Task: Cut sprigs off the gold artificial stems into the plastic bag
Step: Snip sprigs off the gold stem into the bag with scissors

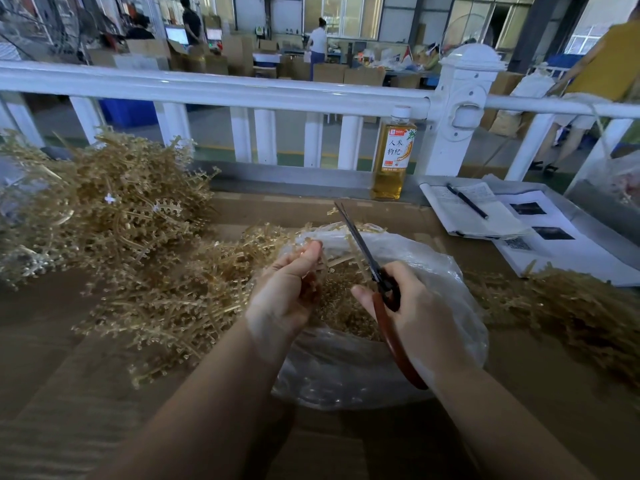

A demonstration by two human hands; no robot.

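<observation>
An open clear plastic bag (446,271) lies in the middle of the table with small cut gold sprigs (341,306) inside. My left hand (285,292) pinches a gold stem (337,261) over the bag's mouth. My right hand (412,317) grips red-handled scissors (363,251); the dark blades point up and away, nearly closed, just right of the stem. A big heap of uncut gold stems (114,216) fills the left of the table and reaches the bag.
Another pile of gold pieces (561,306) lies to the right. A bottle of amber drink (393,157) stands by the white railing (242,88). Papers with a pen (467,200) lie at the back right. People work beyond the railing.
</observation>
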